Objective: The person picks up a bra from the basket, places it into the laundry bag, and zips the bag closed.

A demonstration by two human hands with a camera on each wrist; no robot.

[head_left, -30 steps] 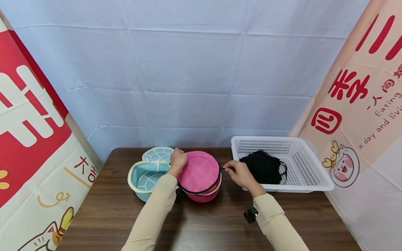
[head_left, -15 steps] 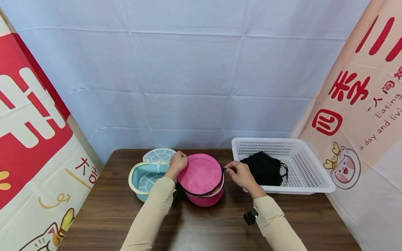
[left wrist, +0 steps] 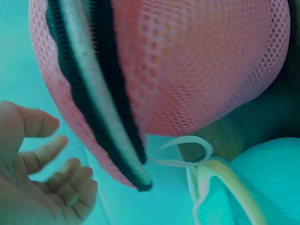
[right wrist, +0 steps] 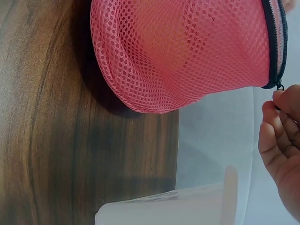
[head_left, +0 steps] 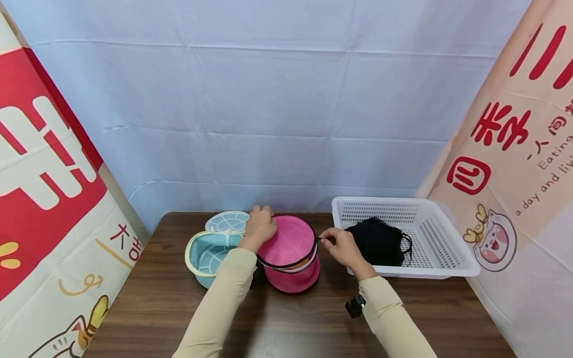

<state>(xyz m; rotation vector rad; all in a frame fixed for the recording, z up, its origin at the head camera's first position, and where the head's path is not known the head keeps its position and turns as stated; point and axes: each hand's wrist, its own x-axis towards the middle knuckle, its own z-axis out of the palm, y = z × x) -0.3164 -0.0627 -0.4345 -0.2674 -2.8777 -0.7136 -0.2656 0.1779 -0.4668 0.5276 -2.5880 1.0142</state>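
Observation:
A round pink mesh laundry bag with a black zipper round its lid stands on the table, tipped a little, with a strip of the zipper parted at the front. At its right side my right hand pinches the zipper pull between thumb and forefinger. My left hand is at the left edge of the lid. In the left wrist view its fingers are loosely bent, apart from the mesh, with nothing between them.
To the left stands a light blue mesh bag with cream trim, its lid folded back. A white plastic basket at the right holds a black cloth item with thin straps. Fabric backdrops enclose the wooden table.
My left hand has let go of the pink bag's edge and shifted up and right. The bag's top has tilted slightly upward. My right hand keeps its pinch on the zipper pull.

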